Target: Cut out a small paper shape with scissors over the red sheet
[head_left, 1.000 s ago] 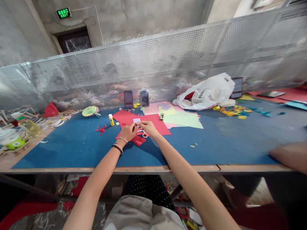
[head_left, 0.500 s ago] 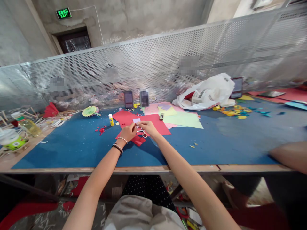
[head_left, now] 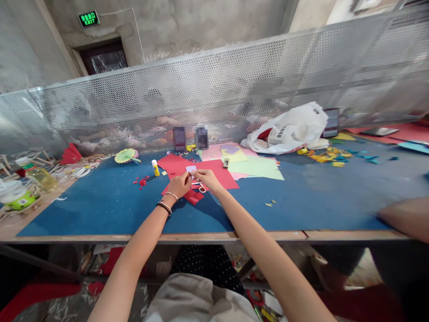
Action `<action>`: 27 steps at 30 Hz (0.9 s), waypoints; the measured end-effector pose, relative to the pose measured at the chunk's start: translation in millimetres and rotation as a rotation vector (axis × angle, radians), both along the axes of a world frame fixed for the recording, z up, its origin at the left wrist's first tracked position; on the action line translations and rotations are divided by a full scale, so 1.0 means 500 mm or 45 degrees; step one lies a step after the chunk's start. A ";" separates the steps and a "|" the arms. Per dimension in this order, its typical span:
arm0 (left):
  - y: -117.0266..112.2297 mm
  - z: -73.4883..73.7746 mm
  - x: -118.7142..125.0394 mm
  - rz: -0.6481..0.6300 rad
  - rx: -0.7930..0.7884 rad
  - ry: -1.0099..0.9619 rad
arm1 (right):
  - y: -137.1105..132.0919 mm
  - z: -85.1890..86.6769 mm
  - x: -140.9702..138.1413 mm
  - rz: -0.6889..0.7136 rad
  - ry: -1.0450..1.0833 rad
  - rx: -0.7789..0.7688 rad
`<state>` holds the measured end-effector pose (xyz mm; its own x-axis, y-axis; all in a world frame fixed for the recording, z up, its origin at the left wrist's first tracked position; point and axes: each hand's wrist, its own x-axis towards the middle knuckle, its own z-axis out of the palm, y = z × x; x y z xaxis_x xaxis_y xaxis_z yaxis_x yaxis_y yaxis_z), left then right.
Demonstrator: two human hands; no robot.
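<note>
My left hand [head_left: 179,184] and my right hand [head_left: 205,177] meet fingertip to fingertip above red paper [head_left: 172,164]. Both are closed in a pinch, and whatever lies between the fingers is too small to make out. Just beyond the fingertips is a small lilac paper piece [head_left: 191,168]; I cannot tell whether they touch it. Scissors [head_left: 202,188] with white handles lie under my right hand. A folded red paper strip [head_left: 194,197] rests nearer to me. To the left stands a yellow glue stick [head_left: 155,168] with a white cap, beside red paper scraps [head_left: 143,182].
Pale green paper [head_left: 258,167] and a small sharpener-like object [head_left: 226,163] lie to the right. Behind are two phones [head_left: 179,139] and a white plastic bag [head_left: 288,129]. A green paper fan [head_left: 125,155] sits left. Another person's arm [head_left: 407,218] rests at the right edge.
My hands hold almost the same place and pinch. The other person's arm at the right has shifted slightly.
</note>
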<state>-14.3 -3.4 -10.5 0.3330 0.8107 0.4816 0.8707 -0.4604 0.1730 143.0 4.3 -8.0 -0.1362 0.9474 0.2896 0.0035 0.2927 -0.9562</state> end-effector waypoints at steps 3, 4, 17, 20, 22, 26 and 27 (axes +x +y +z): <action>0.001 -0.001 0.000 0.007 -0.006 0.002 | 0.004 -0.004 0.000 0.001 0.006 0.004; 0.000 -0.001 0.000 0.009 -0.009 0.003 | 0.005 -0.004 0.000 0.007 0.012 0.002; -0.004 0.003 0.001 0.002 0.000 0.031 | 0.003 -0.003 -0.004 -0.013 0.028 0.012; -0.002 0.002 0.001 0.013 0.001 0.024 | 0.000 0.000 -0.003 -0.001 0.037 0.005; -0.002 0.002 0.002 0.017 0.000 0.018 | -0.001 0.002 -0.002 0.011 0.036 -0.005; -0.001 0.002 0.002 0.022 0.003 0.011 | -0.001 0.003 -0.001 0.029 0.031 -0.008; -0.001 0.001 0.002 0.022 0.006 0.008 | -0.001 0.002 -0.001 0.032 0.036 -0.007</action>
<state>-13.2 -4.0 -9.8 0.3222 0.8142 0.4830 0.8795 -0.4462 0.1653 142.3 4.0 -6.8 -0.1520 0.9454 0.2884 -0.0306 0.2872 -0.9574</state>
